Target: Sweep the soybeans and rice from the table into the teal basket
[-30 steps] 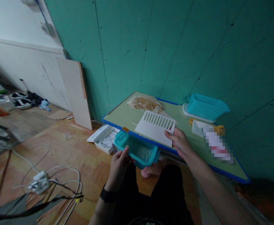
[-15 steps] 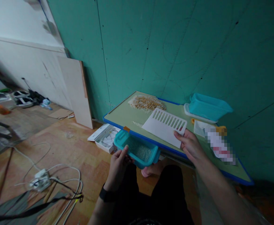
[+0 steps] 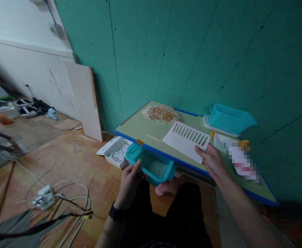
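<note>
My left hand (image 3: 130,179) grips the near rim of a teal container (image 3: 151,164) with white grains in it, held just below the front edge of the low table (image 3: 135,125). My right hand (image 3: 212,160) holds a white slotted scraper board (image 3: 185,140) by its right corner, its flat face lying over the tabletop. A pile of tan and white grains (image 3: 162,114) lies at the table's far left. A thin streak of white grains (image 3: 154,137) lies beside the scraper's left edge.
A second teal container (image 3: 230,119) on a white lid stands at the table's back right, beside a white tray (image 3: 222,141) and a blurred packet. On the floor lie a white box (image 3: 114,150), a power strip (image 3: 43,198) with cables, and a leaning board (image 3: 85,100).
My right hand has slid the scraper to the right across the table, uncovering a streak of white grains. The left hand and its container have stayed put.
</note>
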A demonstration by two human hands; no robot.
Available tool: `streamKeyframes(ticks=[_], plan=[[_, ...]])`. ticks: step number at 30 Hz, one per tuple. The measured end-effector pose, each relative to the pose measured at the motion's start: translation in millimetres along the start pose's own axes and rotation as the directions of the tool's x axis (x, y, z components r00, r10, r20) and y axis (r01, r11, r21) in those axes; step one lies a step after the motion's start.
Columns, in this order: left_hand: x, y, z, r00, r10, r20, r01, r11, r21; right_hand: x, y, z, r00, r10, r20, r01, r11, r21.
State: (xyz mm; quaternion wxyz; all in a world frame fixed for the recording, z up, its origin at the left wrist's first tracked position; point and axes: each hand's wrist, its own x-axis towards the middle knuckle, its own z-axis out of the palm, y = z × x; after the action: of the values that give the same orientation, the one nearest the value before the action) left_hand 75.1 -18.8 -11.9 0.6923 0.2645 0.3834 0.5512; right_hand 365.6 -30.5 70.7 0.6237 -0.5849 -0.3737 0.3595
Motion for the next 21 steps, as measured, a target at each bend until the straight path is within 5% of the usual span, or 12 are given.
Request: streamKeyframes(ticks=[9,21], plan=[[10.6,3.2,-5.0,1.0,0.0,0.028,-0.002,0.998,0.057,25.3,9.4,43.2,0.997,-0.044,0.065,0.043,0.999,0.021],[14.8,13.8,-4.6,0.999,-0.026,0.03,0.025,0.999,0.047,28.8,10.7,64.9,0.99,0.035,0.138,-0.041,0.999,0.036]])
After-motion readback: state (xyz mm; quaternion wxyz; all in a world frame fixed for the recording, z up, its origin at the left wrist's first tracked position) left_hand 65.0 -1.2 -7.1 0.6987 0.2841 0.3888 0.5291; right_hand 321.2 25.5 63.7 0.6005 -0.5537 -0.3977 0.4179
